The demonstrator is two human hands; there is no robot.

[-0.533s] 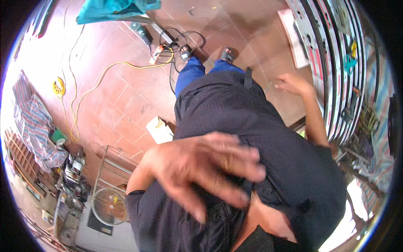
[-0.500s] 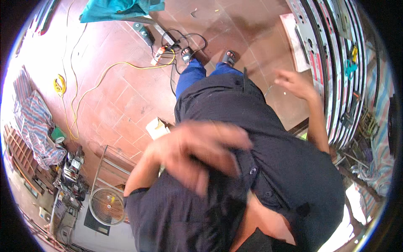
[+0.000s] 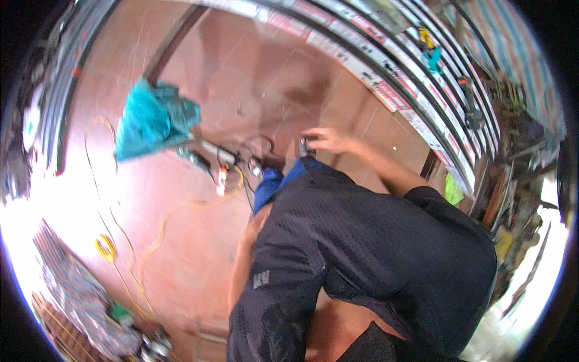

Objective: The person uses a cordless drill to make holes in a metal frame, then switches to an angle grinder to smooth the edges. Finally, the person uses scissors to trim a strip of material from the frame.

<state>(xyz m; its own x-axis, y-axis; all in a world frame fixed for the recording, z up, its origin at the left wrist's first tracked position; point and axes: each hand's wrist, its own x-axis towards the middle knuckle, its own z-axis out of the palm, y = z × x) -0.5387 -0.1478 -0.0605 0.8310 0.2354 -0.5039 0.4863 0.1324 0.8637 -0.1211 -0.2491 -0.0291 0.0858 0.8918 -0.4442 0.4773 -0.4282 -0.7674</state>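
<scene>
My right hand (image 3: 329, 140) reaches forward beside my right foot in its dark sandal (image 3: 303, 146). Its fingers are stretched out, and nothing shows in them. My left hand (image 3: 259, 222) is down by my blue trouser leg (image 3: 267, 192); its fingers are hidden behind the dark shirt (image 3: 338, 223). Ahead of it on the floor lie an orange and white power strip (image 3: 222, 180) and a dark green corded power tool (image 3: 194, 158). A teal cloth (image 3: 148, 123) hangs over a metal frame just beyond the tool.
Long metal profiles (image 3: 386, 78) curve along the right, with teal-handled scissors (image 3: 432, 60) among them. Dark bars (image 3: 77, 78) stand at far left. A yellow extension cord (image 3: 163, 220) snakes over the tiled floor to a coil (image 3: 105, 247). Striped sheeting (image 3: 78, 289) lies lower left.
My left hand has dropped from in front of my chest to beside my leg. My right hand has moved left, nearer my foot. My view has turned and my body bends further forward.
</scene>
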